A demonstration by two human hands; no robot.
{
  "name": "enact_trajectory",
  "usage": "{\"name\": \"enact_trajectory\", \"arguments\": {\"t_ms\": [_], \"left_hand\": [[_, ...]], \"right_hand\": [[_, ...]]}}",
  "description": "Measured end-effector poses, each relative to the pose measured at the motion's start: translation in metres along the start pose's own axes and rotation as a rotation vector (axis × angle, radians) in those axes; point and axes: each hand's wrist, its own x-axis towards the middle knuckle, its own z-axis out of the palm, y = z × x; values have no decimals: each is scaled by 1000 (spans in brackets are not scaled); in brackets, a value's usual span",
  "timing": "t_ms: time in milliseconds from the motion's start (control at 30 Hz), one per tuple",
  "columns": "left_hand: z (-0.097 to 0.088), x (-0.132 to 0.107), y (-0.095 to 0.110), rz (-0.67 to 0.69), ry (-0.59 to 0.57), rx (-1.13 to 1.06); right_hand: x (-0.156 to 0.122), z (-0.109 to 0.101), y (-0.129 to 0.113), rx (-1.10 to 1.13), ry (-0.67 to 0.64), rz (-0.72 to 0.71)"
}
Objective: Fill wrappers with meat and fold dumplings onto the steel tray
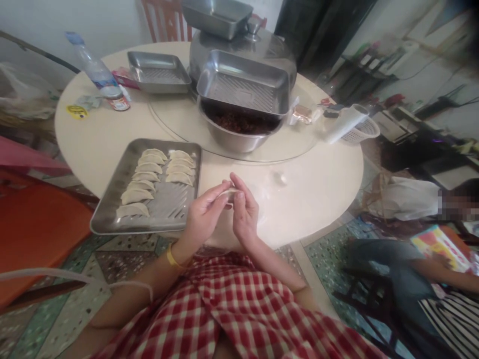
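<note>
Between both hands, above the table's near edge, a pale dumpling (229, 192) is pinched, mostly covered by fingers. My left hand (206, 209) closes on its left side, thumb and fingertips together. On the other side my right hand (245, 212) presses it with thumb and index finger. To the left of my hands lies a metal tray (168, 209) with two rows of folded dumplings (136, 195). Beyond my hands stands a steel bowl (239, 142) of dark filling (239, 123), partly covered by an empty metal pan (243, 89).
A glass turntable (172, 130) carries a large lidded pot (277, 45) and another pan (160, 75). A bottle (93, 65) and a jar (117, 98) stand at left. A white basket (361, 132) sits at the right edge. A seated person (396, 269) is at right, an orange chair (33, 224) at left.
</note>
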Motion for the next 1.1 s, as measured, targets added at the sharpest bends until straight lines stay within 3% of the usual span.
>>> {"name": "enact_trajectory", "arguments": {"t_ms": [200, 400, 633, 867, 1000, 1100], "left_hand": [[-16, -2, -6, 15, 95, 19], [-39, -10, 12, 23, 151, 265], [-58, -12, 7, 20, 300, 228], [-71, -10, 6, 28, 308, 270], [-94, -7, 15, 10, 344, 330], [-117, 0, 23, -4, 355, 472]], "right_hand": [[-1, 15, 0, 76, -127, 52], [-2, 35, -2, 381, -216, 218], [-1, 55, -7, 381, -296, 174], [-4, 69, -10, 331, -353, 255], [0, 67, -7, 340, -407, 298], [10, 51, -3, 326, -330, 288]]}}
